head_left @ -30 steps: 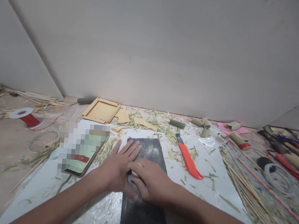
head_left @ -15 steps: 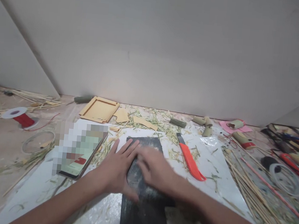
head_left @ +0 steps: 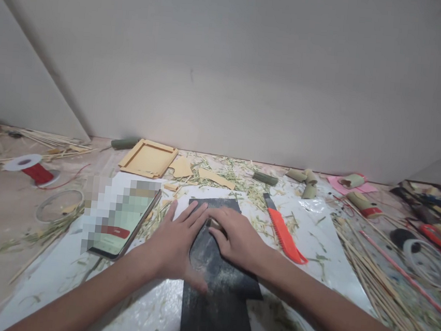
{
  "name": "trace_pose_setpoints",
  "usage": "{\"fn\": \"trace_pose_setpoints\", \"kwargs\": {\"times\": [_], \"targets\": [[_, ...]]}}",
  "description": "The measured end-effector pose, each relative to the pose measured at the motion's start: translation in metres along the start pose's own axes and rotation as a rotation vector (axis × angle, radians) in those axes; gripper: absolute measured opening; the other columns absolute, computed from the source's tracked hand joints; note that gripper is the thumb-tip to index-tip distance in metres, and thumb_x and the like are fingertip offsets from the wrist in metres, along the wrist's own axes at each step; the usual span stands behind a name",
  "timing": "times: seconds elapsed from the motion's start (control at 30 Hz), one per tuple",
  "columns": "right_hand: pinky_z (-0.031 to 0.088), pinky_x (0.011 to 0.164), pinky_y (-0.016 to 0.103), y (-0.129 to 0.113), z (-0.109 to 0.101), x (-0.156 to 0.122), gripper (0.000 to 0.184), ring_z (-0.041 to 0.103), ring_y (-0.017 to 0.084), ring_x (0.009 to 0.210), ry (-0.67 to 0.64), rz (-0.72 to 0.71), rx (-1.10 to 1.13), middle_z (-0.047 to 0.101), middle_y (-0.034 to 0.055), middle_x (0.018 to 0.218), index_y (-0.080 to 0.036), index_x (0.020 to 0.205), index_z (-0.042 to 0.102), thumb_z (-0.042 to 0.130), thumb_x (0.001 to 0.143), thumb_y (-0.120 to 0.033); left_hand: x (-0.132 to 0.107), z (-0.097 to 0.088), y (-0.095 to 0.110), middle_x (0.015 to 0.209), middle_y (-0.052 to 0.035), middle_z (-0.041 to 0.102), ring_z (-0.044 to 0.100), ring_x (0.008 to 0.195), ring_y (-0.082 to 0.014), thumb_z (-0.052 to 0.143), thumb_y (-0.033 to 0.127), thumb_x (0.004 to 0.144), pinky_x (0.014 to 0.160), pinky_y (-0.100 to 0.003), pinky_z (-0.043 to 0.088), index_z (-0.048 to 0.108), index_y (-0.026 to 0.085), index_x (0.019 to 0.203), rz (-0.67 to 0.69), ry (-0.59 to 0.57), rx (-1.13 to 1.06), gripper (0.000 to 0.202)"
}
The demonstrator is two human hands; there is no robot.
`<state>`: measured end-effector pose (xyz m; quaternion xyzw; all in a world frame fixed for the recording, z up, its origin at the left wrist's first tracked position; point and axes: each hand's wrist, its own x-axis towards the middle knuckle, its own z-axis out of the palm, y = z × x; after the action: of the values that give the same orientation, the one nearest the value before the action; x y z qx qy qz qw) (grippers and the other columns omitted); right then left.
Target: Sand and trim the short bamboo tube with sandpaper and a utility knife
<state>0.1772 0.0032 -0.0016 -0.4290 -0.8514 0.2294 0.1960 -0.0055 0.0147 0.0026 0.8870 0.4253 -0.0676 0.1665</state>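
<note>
A dark sheet of sandpaper (head_left: 216,295) lies on a white plastic sheet (head_left: 314,247) in front of me. My left hand (head_left: 176,244) lies flat and open on the sandpaper's left edge, fingers stretched toward the far end. My right hand (head_left: 237,237) is closed over a small pale piece (head_left: 213,223), pressing it against the sandpaper near the far end; most of the piece is hidden under the fingers.
A phone (head_left: 121,223) lies left of my hands. An orange-handled saw (head_left: 284,234) lies to the right. Bamboo sticks (head_left: 374,274), cut bamboo tubes (head_left: 305,179), a tan tray (head_left: 147,158), a red thread spool (head_left: 33,168) and shavings surround the sheet. A wall stands behind.
My right hand has slid the small piece away from me along the sandpaper, from the middle toward the far end. My left hand has stayed flat in place.
</note>
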Motion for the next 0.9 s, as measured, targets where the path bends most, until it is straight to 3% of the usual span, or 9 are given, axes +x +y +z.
{"fn": "trace_pose_setpoints", "kwargs": {"times": [0.1,0.13,0.23,0.37,0.5,0.67,0.77,0.9], "targets": [[0.044,0.067,0.029,-0.001,0.001,-0.001,0.030,0.056,0.019,0.078,-0.140,-0.074,0.035,0.065,0.0044,0.090,-0.021,0.110,0.059,0.055,0.081,-0.015,0.000,0.001,-0.001,0.158,-0.0136,0.009,0.001,0.145,-0.0366,0.059,0.077,0.057,0.112,-0.064,-0.007,0.015,0.014,0.151,0.003,-0.007,0.017,0.122],[0.044,0.070,0.030,0.000,0.000,-0.001,0.032,0.057,0.020,0.081,-0.140,-0.080,0.037,0.065,0.0049,0.094,-0.022,0.112,0.059,0.056,0.080,-0.015,0.000,0.002,-0.001,0.158,-0.0133,0.008,0.000,0.145,-0.0365,0.058,0.077,0.057,0.111,-0.064,-0.007,0.014,0.014,0.152,0.000,0.000,0.017,0.122],[0.043,0.083,0.035,0.005,-0.004,0.000,0.036,0.056,0.022,0.095,0.035,-0.013,-0.007,0.063,0.0094,0.104,-0.019,0.119,0.056,0.049,0.085,-0.013,0.000,0.004,-0.002,0.158,-0.0125,0.006,0.000,0.146,-0.0360,0.056,0.080,0.055,0.111,-0.065,-0.008,0.010,0.014,0.152,-0.008,0.028,0.006,0.126],[0.045,0.077,0.033,0.010,-0.006,0.000,0.036,0.057,0.021,0.086,-0.069,-0.143,0.038,0.064,0.0064,0.094,-0.021,0.118,0.057,0.052,0.083,-0.015,0.000,0.002,-0.001,0.158,-0.0109,0.008,0.001,0.146,-0.0353,0.056,0.081,0.055,0.112,-0.064,-0.009,0.016,0.017,0.152,-0.007,0.014,0.006,0.122],[0.044,0.082,0.036,0.012,-0.007,0.002,0.036,0.057,0.022,0.094,0.055,-0.032,0.005,0.065,0.0091,0.102,-0.019,0.118,0.056,0.051,0.083,-0.013,0.001,0.001,0.000,0.158,-0.0126,0.006,0.001,0.145,-0.0367,0.056,0.081,0.053,0.112,-0.063,-0.009,0.010,0.013,0.152,-0.013,0.016,0.003,0.129],[0.045,0.078,0.033,0.011,-0.008,0.001,0.030,0.058,0.020,0.088,-0.065,-0.127,0.069,0.066,0.0058,0.100,-0.022,0.112,0.058,0.053,0.083,-0.015,0.001,0.007,-0.004,0.158,-0.0113,0.009,0.002,0.145,-0.0365,0.055,0.081,0.056,0.113,-0.061,-0.009,0.016,0.016,0.152,0.027,0.069,0.008,0.122],[0.044,0.079,0.034,0.011,-0.007,0.001,0.032,0.058,0.020,0.090,0.046,-0.056,0.018,0.066,0.0064,0.103,-0.022,0.113,0.057,0.051,0.083,-0.013,0.002,0.010,-0.007,0.158,-0.0128,0.010,0.003,0.145,-0.0379,0.056,0.081,0.055,0.113,-0.062,-0.009,0.013,0.013,0.152,0.036,0.091,0.013,0.126],[0.043,0.072,0.030,0.010,-0.006,0.002,0.023,0.057,0.018,0.080,-0.116,-0.138,0.045,0.066,0.0022,0.093,-0.024,0.101,0.060,0.055,0.080,-0.015,0.004,0.008,-0.007,0.158,-0.0129,0.013,0.005,0.144,-0.0395,0.057,0.080,0.055,0.114,-0.061,-0.006,0.019,0.015,0.151,0.040,0.087,0.019,0.122]]}}
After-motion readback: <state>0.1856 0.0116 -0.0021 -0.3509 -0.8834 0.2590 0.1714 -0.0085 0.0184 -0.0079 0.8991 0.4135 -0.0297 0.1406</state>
